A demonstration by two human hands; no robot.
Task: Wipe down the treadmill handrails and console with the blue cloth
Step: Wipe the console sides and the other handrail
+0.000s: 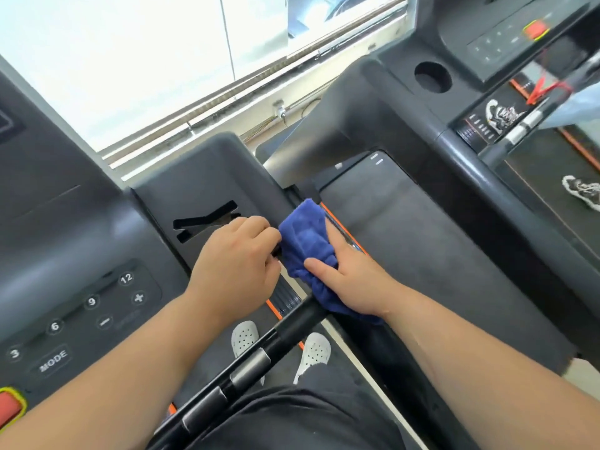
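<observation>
Your right hand (pixel 349 277) lies flat along the blue cloth (pixel 306 251), fingers extended and thumb across its near side, pressing it around the far end of the right handrail (pixel 285 332), just where that black bar meets the dark grey console (pixel 207 177). Your left hand (pixel 238 258) sits just left of the cloth, curled closed with the fingertips tucked at the cloth's edge; you cannot tell from here whether it pinches the fabric or only grips the rail under it. The cloth looks like soft, thick terry: light, limp, bunching into folds, so it should wrap a round bar easily and needs palm pressure rather than a fingertip pinch to stay put. Take it with a broad grasp over the bunched middle, since loose corners are likely to trail. The handrail looks rigid and smooth, with two metallic sensor pads (pixel 227 388) nearer to you, so the cloth should slide along it readily. On the console at near left you can read the keys (pixel 92 302) "3", "6", "9", "12", a "+" and a "−", and a button marked "MODE" (pixel 53 358); a red stop button (pixel 8 409) with a yellow rim sits at the near left edge. No brand name is legible.
</observation>
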